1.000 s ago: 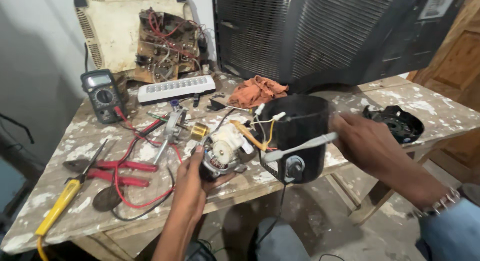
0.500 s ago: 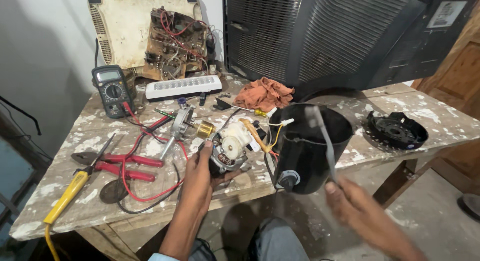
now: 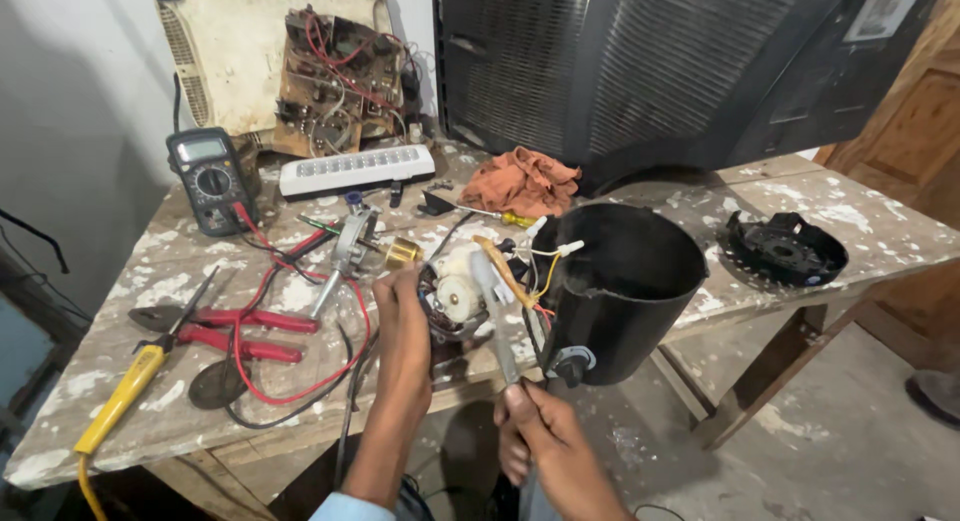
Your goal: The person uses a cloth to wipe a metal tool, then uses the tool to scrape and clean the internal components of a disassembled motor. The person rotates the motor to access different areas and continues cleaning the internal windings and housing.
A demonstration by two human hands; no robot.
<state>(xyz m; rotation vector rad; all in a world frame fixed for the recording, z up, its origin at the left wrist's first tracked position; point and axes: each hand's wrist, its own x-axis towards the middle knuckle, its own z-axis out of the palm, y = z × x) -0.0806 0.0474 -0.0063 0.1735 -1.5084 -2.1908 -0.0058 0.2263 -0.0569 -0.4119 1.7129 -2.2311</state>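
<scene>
i'm pinching the tweezers [image 3: 495, 316] in my right hand [image 3: 535, 436], tips at the motor [image 3: 455, 296] left of the black housing [image 3: 620, 286]. left hand [image 3: 400, 316] fingers are clamping the motor: looks dense, wires fragile, best held by its body.

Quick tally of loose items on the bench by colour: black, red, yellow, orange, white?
Black: 3, multimeter, housing, round cap
Red: 1, pliers
Yellow: 1, soldering iron
Orange: 1, rag
White: 1, lamp bar
Total: 7
</scene>
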